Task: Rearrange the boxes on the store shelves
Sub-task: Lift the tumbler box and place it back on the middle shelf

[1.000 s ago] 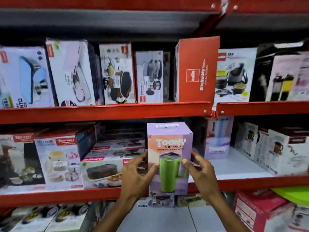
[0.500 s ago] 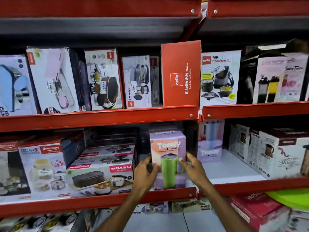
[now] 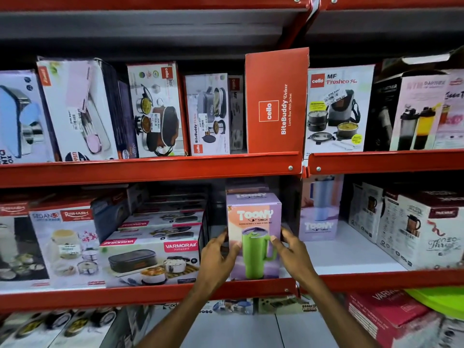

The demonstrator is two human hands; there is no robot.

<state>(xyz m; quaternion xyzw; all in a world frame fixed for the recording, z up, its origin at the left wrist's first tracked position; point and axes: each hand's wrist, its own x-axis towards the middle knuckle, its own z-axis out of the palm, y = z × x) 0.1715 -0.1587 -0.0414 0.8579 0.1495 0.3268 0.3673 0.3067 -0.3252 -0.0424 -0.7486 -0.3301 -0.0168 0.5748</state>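
Observation:
A purple Toony tumbler box (image 3: 253, 222) with a green mug printed on it stands upright on the middle red shelf (image 3: 150, 295), near the shelf's right post. My left hand (image 3: 217, 257) presses against its left side and my right hand (image 3: 292, 254) against its right side, fingers wrapped on the front edges. A second Toony box (image 3: 320, 212) with a blue tumbler stands behind and to the right on the neighbouring shelf bay.
Stacked Varmora lunch-box cartons (image 3: 150, 262) sit just left of the held box. White kettle boxes (image 3: 421, 229) stand at the right. The upper shelf holds a tall orange Cello BiteBuddy box (image 3: 276, 101) and several lunch-box cartons. Bare white shelf floor (image 3: 351, 257) lies right of my right hand.
The Toony box has gone from held out in front of the shelf edge to standing back on the middle shelf, both hands still on its sides.

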